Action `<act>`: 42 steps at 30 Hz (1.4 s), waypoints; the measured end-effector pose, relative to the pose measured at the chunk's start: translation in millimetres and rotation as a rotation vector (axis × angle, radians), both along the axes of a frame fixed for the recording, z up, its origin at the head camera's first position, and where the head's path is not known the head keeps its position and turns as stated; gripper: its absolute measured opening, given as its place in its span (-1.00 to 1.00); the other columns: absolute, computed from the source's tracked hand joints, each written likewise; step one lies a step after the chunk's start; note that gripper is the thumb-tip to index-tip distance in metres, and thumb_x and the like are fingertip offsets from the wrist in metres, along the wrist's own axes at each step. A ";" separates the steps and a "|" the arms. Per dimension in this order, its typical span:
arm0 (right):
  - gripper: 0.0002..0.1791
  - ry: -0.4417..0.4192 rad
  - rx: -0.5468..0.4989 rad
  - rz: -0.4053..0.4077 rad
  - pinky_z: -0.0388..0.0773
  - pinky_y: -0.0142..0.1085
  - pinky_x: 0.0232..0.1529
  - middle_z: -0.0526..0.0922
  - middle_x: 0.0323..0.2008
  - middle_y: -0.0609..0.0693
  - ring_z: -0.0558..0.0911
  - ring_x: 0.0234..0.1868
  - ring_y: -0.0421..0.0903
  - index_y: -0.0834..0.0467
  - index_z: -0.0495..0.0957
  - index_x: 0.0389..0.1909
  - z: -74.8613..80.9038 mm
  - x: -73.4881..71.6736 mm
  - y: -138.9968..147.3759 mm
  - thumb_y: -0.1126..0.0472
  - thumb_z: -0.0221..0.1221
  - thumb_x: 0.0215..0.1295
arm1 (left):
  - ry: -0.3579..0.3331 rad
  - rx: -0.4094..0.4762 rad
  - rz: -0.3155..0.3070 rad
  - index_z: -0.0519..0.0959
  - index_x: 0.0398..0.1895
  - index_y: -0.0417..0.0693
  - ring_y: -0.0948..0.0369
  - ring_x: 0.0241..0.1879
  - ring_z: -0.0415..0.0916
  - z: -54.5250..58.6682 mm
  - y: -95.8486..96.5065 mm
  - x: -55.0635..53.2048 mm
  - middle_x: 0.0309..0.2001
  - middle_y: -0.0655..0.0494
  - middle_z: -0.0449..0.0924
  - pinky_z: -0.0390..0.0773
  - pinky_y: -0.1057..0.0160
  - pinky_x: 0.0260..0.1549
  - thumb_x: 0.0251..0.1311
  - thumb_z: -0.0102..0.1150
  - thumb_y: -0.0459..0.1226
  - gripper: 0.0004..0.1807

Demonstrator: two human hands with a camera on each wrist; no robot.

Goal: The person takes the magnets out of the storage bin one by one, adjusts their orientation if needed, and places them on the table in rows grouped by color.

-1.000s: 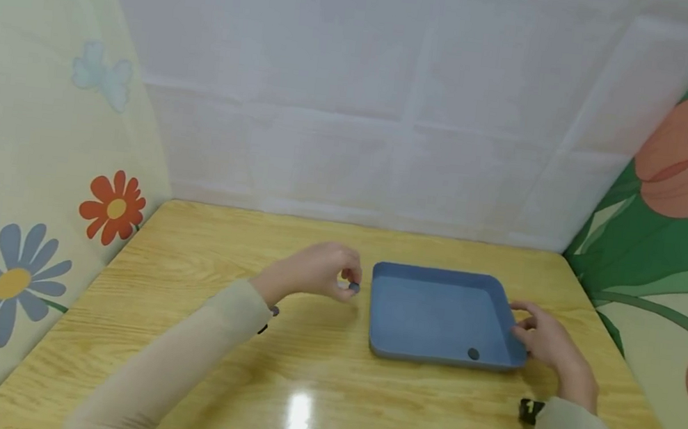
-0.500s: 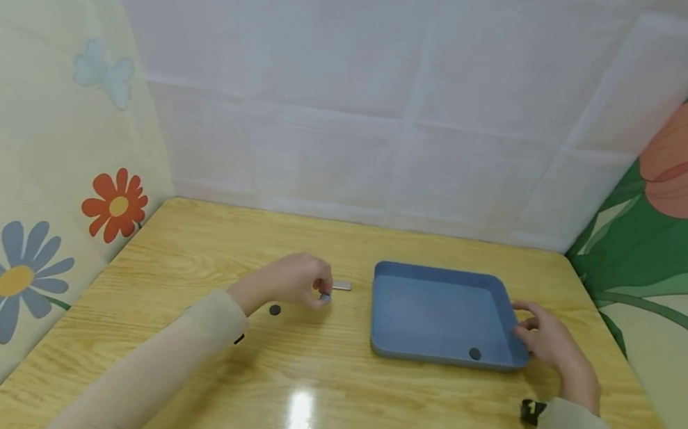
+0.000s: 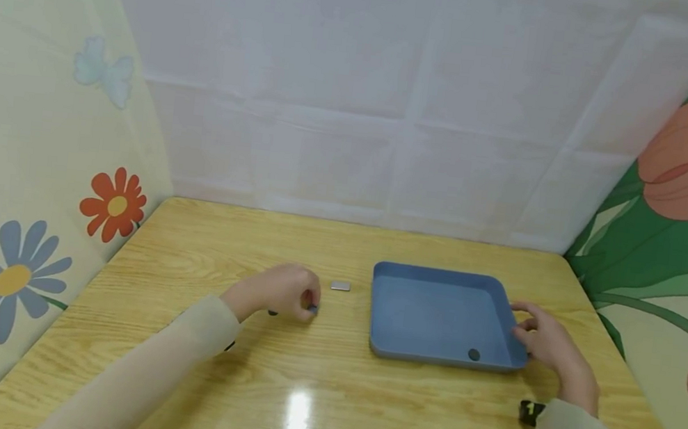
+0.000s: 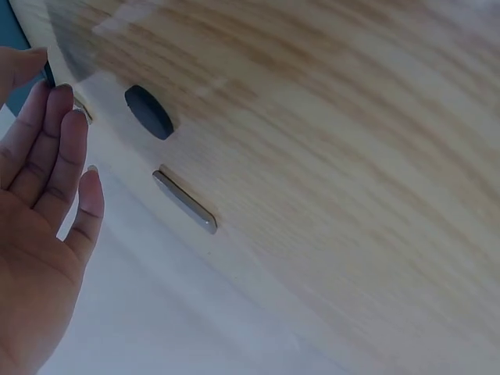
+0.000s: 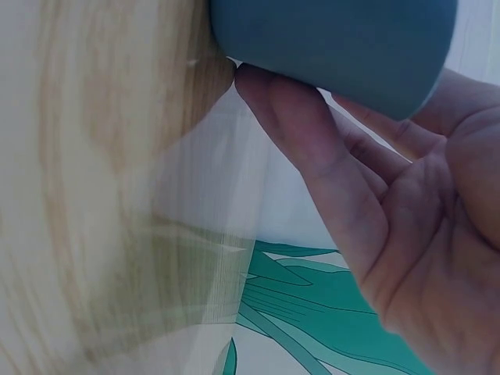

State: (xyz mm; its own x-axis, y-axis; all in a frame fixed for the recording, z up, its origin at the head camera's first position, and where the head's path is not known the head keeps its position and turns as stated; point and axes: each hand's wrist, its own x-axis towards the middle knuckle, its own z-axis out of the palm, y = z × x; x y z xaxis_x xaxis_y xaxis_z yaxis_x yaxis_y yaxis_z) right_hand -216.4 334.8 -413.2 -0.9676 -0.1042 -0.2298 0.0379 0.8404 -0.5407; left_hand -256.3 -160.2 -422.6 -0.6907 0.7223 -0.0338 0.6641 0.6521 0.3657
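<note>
My left hand (image 3: 285, 291) pinches a small dark disc (image 3: 313, 308) between thumb and fingertips, low over the table left of the blue tray. In the left wrist view only the thin edge of this disc (image 4: 49, 74) shows. A second dark disc (image 4: 149, 112) lies on the wood near that hand, partly hidden by the wrist in the head view. Beside it lies a flat metallic bar (image 4: 185, 201). At the right wall of the blue tray (image 3: 435, 308), my right hand (image 3: 548, 337) grips the rim. Inside the tray, near its front, rests another dark disc (image 3: 474, 355).
A small silver rectangle (image 3: 340, 286) lies on the wooden table (image 3: 325, 394) between my left hand and the tray. Behind the table hangs a white cloth (image 3: 355, 104). Flower-printed panels (image 3: 31, 140) stand at both sides.
My left hand has drawn left and nearer from beside the tray, carrying the dark disc. The silver rectangle has come into view. The right hand and tray hold their place.
</note>
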 end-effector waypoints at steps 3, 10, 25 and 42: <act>-0.45 0.002 0.003 0.002 0.60 -0.22 -0.32 0.63 -0.07 0.37 0.61 -0.25 0.01 0.33 0.23 0.47 0.4 -0.1 0.2 0.34 0.04 0.53 | -0.010 -0.013 -0.003 0.75 -0.34 0.02 0.40 -0.35 0.55 -1.6 -1.0 0.2 -0.33 0.25 0.71 0.60 0.40 -0.27 0.09 0.47 -0.29 -0.92; -0.46 0.003 0.002 -0.001 0.61 -0.21 -0.33 0.63 -0.09 0.34 0.60 -0.26 -0.01 0.33 0.23 0.47 -1.0 -0.6 0.9 0.34 0.04 0.53 | -0.018 -0.024 -0.025 0.76 -0.33 0.01 0.40 -0.35 0.59 -5.0 -2.8 -0.7 -0.32 0.24 0.73 0.60 0.45 -0.29 0.08 0.47 -0.30 -0.91; -0.46 -0.004 0.001 0.000 0.60 -0.22 -0.31 0.63 -0.06 0.35 0.61 -0.23 0.01 0.32 0.22 0.47 -0.6 -0.7 1.4 0.33 0.03 0.54 | -0.049 -0.041 0.000 0.76 -0.30 0.04 0.38 -0.34 0.59 2.6 -2.6 -5.0 -0.30 0.26 0.73 0.62 0.38 -0.28 0.09 0.49 -0.26 -0.88; -0.46 0.020 -0.001 0.007 0.60 -0.21 -0.30 0.63 -0.06 0.36 0.61 -0.25 0.00 0.33 0.24 0.47 -1.3 0.2 1.8 0.34 0.04 0.53 | 0.014 -0.069 -0.033 0.77 -0.14 0.00 0.35 -0.31 0.54 27.6 29.4 -17.3 -0.26 0.23 0.72 0.60 0.30 -0.24 0.10 0.43 -0.24 -0.77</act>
